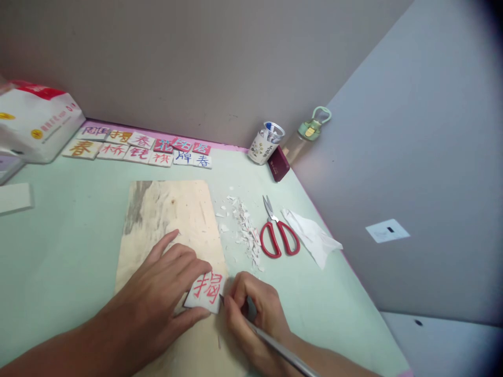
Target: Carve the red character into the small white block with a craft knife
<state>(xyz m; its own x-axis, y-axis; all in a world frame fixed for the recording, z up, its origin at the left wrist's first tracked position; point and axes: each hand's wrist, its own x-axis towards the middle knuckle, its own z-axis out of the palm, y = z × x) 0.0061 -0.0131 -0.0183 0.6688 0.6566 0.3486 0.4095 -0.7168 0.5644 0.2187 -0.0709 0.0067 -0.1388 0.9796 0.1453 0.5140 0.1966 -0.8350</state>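
A small white tile [201,302] with a red handwritten character lies on the wooden board [188,204]. The thumb and fingers of my left hand [165,283] grip its left side and hold it down. In a pen-like grasp, my right hand [259,309] is closed around a slim metal craft knife [281,350]. The knife's pointed tip meets the tile's right edge, beside the red strokes. My left fingers cover part of the tile's upper left.
White shavings [247,230], red-handled scissors [280,235] and a crumpled tissue [312,235] lie right of the board. Lettered tiles [113,152] line the back. A can [264,146], maroon box [278,165] and bottle [301,141] stand by the wall. A tissue pack [43,125] is at left.
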